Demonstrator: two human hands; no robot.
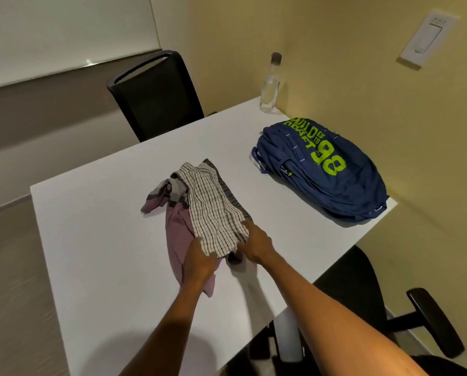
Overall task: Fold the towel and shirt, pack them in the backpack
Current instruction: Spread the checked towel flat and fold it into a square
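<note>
Landmark: the white rectangular table (pixel 104 240); every place below is given against it.

Towel: a white cloth with thin dark checks (pixel 213 210) lies near the middle of the table as a long, narrow, roughly folded strip. Its near end is under the two hands.

Shirt: a mauve knit shirt with grey and dark bands (pixel 176 234) lies crumpled partly under the checked cloth and spills out on its left, one sleeve flung toward the table's left edge. It looks not yet folded.

Backpack: a navy fabric backpack with lime-green lettering (pixel 324 169) lies flat at the table's far right corner, well apart from the clothes. Whether its zip is open I cannot tell.

Left hand: the left hand (pixel 199 260) is curled, fingers pinching the near left corner of the checked cloth.

Right hand: the right hand (pixel 255 244) is partly closed on the near right corner, palm down.

Progress: early, by my judgement. One cloth is part folded, the shirt remains, and nothing is packed.

Edges: the clothes sit clear of all table edges; the backpack's near end reaches the right edge.

Open room: bare tabletop lies left of and in front of the clothes. A clear plastic bottle with a dark cap (pixel 270 88) stands at the far corner by the wall, beyond the backpack.
</note>
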